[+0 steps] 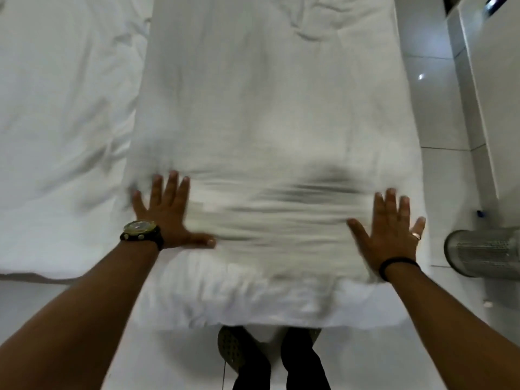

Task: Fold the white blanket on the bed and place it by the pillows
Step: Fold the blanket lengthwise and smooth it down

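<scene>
The white blanket (267, 122) lies as a long folded strip running away from me down the right side of the bed (56, 136). Its near end is rumpled and blurred. My left hand (166, 212), with a watch on the wrist, lies flat with spread fingers on the blanket's near left edge. My right hand (389, 229), with a ring and a dark wristband, lies flat with spread fingers on the near right edge. Neither hand grips the cloth. No pillows are in view.
The bed's near edge (239, 305) hangs over my shoes. A white tiled floor (439, 108) runs along the right side. A metal mesh bin (484, 254) stands on the floor at the right, beside white furniture (492, 94).
</scene>
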`<action>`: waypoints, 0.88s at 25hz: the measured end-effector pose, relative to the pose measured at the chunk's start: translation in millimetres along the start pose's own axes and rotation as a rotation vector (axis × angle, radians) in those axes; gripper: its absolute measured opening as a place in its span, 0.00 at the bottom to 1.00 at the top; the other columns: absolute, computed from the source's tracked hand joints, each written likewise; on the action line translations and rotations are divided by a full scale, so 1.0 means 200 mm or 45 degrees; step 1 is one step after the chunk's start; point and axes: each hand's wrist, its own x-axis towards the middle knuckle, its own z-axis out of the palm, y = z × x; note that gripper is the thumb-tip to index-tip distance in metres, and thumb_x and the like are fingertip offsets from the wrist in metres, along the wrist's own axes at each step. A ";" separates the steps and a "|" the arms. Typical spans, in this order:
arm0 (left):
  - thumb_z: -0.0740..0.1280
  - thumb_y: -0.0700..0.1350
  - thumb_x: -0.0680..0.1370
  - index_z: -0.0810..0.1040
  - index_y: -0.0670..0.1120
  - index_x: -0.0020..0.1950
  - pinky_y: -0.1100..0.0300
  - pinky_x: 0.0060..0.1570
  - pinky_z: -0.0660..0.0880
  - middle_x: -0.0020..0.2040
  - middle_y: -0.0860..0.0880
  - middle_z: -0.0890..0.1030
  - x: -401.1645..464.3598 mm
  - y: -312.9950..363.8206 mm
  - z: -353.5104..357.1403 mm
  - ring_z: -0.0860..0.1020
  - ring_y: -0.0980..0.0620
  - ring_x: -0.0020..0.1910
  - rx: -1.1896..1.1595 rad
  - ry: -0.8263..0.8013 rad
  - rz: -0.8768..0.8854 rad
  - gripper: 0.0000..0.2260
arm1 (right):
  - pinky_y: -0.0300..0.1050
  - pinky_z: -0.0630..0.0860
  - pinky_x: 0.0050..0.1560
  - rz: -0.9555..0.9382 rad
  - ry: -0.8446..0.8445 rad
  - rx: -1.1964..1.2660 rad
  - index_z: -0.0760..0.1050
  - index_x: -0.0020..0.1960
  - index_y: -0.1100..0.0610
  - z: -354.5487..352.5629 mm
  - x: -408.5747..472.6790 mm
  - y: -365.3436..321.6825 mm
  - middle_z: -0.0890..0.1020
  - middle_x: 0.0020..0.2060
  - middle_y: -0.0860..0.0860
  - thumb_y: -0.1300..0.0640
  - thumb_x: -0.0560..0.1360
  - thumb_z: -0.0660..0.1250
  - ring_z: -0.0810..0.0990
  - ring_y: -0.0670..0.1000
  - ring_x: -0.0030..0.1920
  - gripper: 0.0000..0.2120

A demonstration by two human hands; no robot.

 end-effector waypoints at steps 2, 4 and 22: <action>0.49 0.87 0.53 0.32 0.57 0.77 0.33 0.70 0.33 0.77 0.53 0.30 0.10 -0.06 -0.07 0.28 0.47 0.75 -0.004 0.088 -0.011 0.61 | 0.70 0.42 0.72 0.099 0.015 0.005 0.47 0.79 0.54 -0.07 0.07 -0.03 0.43 0.79 0.53 0.25 0.70 0.36 0.40 0.55 0.78 0.47; 0.46 0.85 0.60 0.39 0.57 0.78 0.35 0.71 0.35 0.80 0.52 0.37 0.23 0.06 -0.15 0.34 0.46 0.78 -0.009 0.191 0.102 0.54 | 0.69 0.42 0.73 -0.082 0.109 0.164 0.54 0.79 0.55 -0.12 0.19 -0.36 0.49 0.79 0.55 0.27 0.71 0.41 0.45 0.57 0.78 0.45; 0.46 0.80 0.65 0.48 0.50 0.80 0.35 0.72 0.36 0.81 0.45 0.45 0.98 0.08 -0.25 0.41 0.41 0.79 -0.061 0.279 0.078 0.51 | 0.70 0.44 0.72 -0.827 0.208 0.168 0.62 0.76 0.50 -0.20 1.28 -1.41 0.59 0.77 0.56 0.30 0.74 0.50 0.54 0.57 0.78 0.37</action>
